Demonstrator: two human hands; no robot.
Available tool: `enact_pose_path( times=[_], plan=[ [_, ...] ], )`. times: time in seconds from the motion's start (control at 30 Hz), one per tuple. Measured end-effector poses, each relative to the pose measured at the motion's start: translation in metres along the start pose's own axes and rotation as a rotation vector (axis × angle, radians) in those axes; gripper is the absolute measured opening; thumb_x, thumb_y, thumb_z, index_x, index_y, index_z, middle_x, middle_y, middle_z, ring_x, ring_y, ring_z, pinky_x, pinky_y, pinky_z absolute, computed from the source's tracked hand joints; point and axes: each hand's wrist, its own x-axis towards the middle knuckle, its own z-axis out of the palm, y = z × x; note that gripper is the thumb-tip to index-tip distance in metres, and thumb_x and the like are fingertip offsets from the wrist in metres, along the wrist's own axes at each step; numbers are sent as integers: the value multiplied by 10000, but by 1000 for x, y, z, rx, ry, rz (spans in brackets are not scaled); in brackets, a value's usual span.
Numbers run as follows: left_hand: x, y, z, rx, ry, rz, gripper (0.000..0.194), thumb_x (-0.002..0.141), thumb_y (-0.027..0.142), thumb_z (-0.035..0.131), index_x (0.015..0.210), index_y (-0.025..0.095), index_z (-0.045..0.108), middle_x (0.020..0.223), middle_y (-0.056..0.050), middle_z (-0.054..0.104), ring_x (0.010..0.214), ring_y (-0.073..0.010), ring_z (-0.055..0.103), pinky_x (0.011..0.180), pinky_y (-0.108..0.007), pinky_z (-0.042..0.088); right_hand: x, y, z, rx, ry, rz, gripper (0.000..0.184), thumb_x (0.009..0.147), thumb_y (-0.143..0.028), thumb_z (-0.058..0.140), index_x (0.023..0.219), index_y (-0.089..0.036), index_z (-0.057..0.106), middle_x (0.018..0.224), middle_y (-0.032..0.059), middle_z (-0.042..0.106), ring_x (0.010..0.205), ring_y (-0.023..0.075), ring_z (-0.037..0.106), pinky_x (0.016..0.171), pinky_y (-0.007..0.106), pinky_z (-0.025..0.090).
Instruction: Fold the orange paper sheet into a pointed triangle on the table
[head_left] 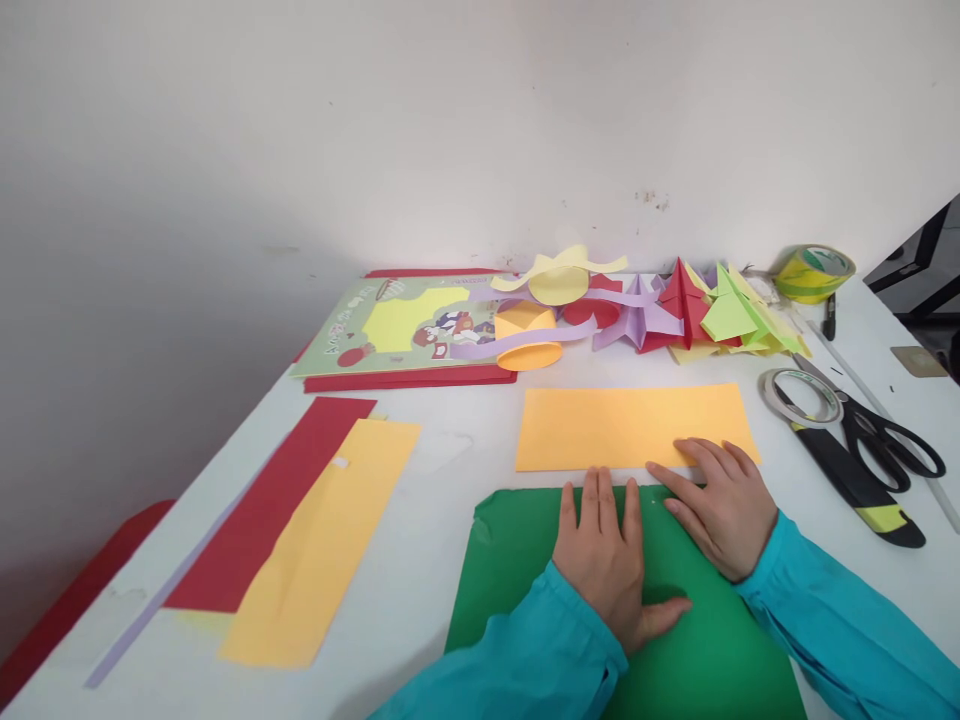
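Note:
My left hand [604, 565] lies flat on a green sheet [510, 590] at the near edge of the table, its fingers stretched forward past the sheet's far edge. My right hand [724, 510] is spread beside it, with fingertips on the near right part of an orange paper rectangle [600, 428]. That rectangle lies flat just beyond the green sheet. Neither hand grips anything. Both sleeves are turquoise.
Left lie a red strip [292, 500], an orange strip [345, 530] and a thin purple strip [187, 570]. Behind are a paper pad [345, 320], curled paper pieces [529, 340] and folded paper planes [682, 300]. Right are a tape roll [776, 395], cutter [847, 480], scissors [885, 430] and yellow tape [802, 280].

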Motion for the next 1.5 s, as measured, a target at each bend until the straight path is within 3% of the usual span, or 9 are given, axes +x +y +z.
enact_pose_path(
  times=[0.23, 0.4, 0.53, 0.7, 0.8, 0.97, 1.03, 1.23, 1.5],
  plan=[
    [-3, -4, 2, 69, 44, -120, 1116, 629, 881, 361, 1391, 68, 403, 1340, -314, 458, 1271, -469, 393, 1032, -641, 230, 0, 0, 1, 12, -12, 8, 336, 920, -373, 460, 1225, -339, 598, 1258, 119, 543, 1170, 280, 474, 981, 488, 314],
    [3, -16, -10, 260, -16, -362, 1170, 599, 860, 476, 1347, -39, 422, 1261, -369, 495, 1202, -493, 455, 1059, -593, 202, 0, 1, 1, 36, 3, 3, 333, 919, -372, 465, 1221, -331, 601, 1246, 119, 547, 1168, 276, 469, 976, 483, 318],
    [6, -24, -15, 305, -29, -418, 1202, 606, 884, 418, 1328, -77, 426, 1233, -377, 512, 1185, -472, 480, 1072, -566, 200, 0, 1, 1, 37, 14, -4, 330, 921, -362, 455, 1209, -323, 612, 1230, 119, 555, 1158, 282, 470, 967, 480, 325],
    [4, -26, -11, 307, 10, -406, 1149, 649, 864, 399, 1315, -71, 451, 1214, -372, 529, 1165, -476, 495, 1062, -576, 214, 0, 1, 1, 35, 15, 0, 328, 923, -360, 448, 1206, -330, 612, 1231, 120, 551, 1160, 280, 470, 967, 481, 326],
    [4, -27, -4, 247, 111, -348, 1024, 718, 812, 391, 1325, -8, 477, 1276, -328, 508, 1186, -482, 471, 1053, -599, 209, 0, 0, 1, 30, 17, -5, 332, 916, -370, 464, 1212, -327, 609, 1234, 122, 549, 1163, 284, 465, 969, 480, 323],
    [7, -24, 13, 49, 295, 63, 933, 745, 825, 277, 1374, 161, 458, 1443, -141, 415, 1299, -442, 348, 1021, -557, 285, -1, 1, 2, 0, -7, -19, 373, 891, -406, 500, 1243, -319, 589, 1253, 128, 543, 1173, 301, 448, 980, 493, 315],
    [9, -22, 18, 20, 303, 131, 901, 771, 804, 253, 1372, 165, 458, 1440, -109, 429, 1298, -421, 353, 1006, -541, 310, -1, 1, 2, -12, -20, -28, 395, 886, -426, 504, 1259, -320, 578, 1260, 132, 538, 1178, 309, 442, 984, 502, 311],
    [14, -20, 17, 5, 305, 101, 821, 808, 755, 297, 1331, 158, 507, 1365, -111, 516, 1238, -404, 422, 958, -535, 358, -1, -1, 3, -30, -52, -22, 448, 880, -487, 492, 1309, -360, 521, 1271, 142, 519, 1173, 318, 444, 981, 520, 308],
    [12, -19, 14, 45, 267, 91, 756, 836, 697, 342, 1327, 147, 508, 1394, -106, 488, 1257, -398, 421, 958, -533, 370, 3, -2, -2, -26, -48, -1, 372, 906, -445, 470, 1248, -346, 577, 1245, 126, 548, 1152, 293, 468, 984, 503, 285]
  ],
)
